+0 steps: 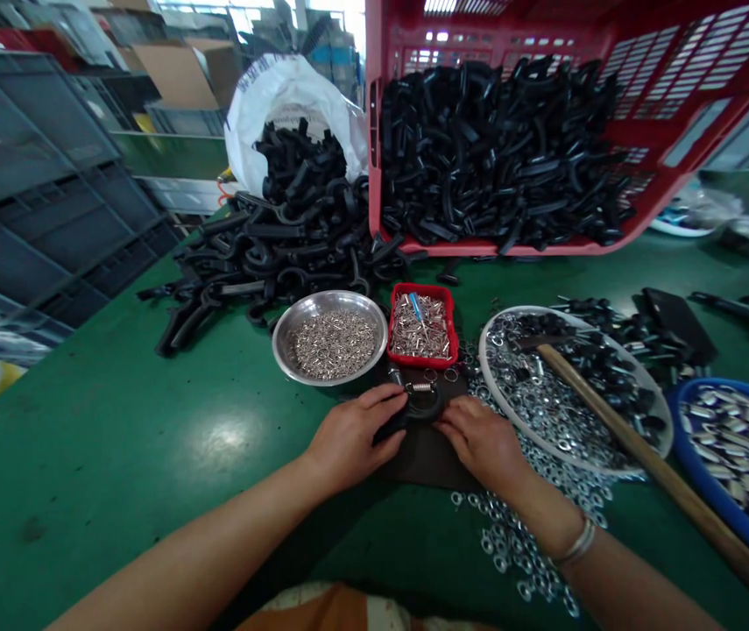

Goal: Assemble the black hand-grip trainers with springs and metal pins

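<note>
My left hand [351, 438] is closed around a black curved plastic part [427, 410], which lies low over a dark mat [423, 460]. A small metal coil spring [422, 387] sits at the upper edge of this part, with a short metal pin [396, 377] beside it. The fingers of my right hand [483, 438] are pressed together at the part's right end; their tips are partly hidden. Just beyond my hands stand a steel bowl [282, 355] of tiny metal pieces and a red tray [456, 342] of metal pins with a blue-handled screwdriver [416, 307] on top.
A red crate [663, 175] of black plastic parts lies on its side at the back, left of it a white sack [243, 131] and a heap of similar parts [269, 237]. At right are a white tray [489, 377] of rings, a hammer [611, 421] and a blue basin [682, 438].
</note>
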Demonstrator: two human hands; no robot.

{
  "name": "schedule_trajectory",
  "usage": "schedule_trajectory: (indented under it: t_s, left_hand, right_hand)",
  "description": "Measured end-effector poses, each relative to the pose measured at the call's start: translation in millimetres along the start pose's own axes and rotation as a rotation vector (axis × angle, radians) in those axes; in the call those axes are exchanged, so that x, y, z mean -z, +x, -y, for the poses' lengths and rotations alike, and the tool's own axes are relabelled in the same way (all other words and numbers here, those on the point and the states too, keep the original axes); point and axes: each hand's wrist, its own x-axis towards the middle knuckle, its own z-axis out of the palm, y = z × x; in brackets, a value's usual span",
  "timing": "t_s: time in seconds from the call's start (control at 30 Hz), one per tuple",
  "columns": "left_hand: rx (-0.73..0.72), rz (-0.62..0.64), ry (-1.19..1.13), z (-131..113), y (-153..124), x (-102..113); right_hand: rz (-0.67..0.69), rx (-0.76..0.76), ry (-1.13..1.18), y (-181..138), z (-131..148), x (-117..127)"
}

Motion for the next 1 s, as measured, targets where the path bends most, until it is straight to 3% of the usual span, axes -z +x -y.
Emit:
schedule_trajectory:
  t_s: [0.2,0.47,0.7,1.0]
  left_hand:
    - [-0.04,0.192,0.196,-7.4,0.8,5.4]
    - [-0.034,0.16,0.134,-3.8,0.3,10.2]
    - [0.097,0.121,0.05,1.1,-0.3,7.8]
    - [-0.043,0.201,0.22,-6.0,0.9,13.5]
  right_hand:
    - [-0.196,-0.138,0.162,4.6,-9.2,14.9]
    - [-0.141,-0.144,0.231,21.3,-3.3,1.9]
    - [-0.097,-0.162,0.252,22.2,-7.8,2.0]
    - [-0.109,-0.042,0.038,22.5,-4.7,3.3]
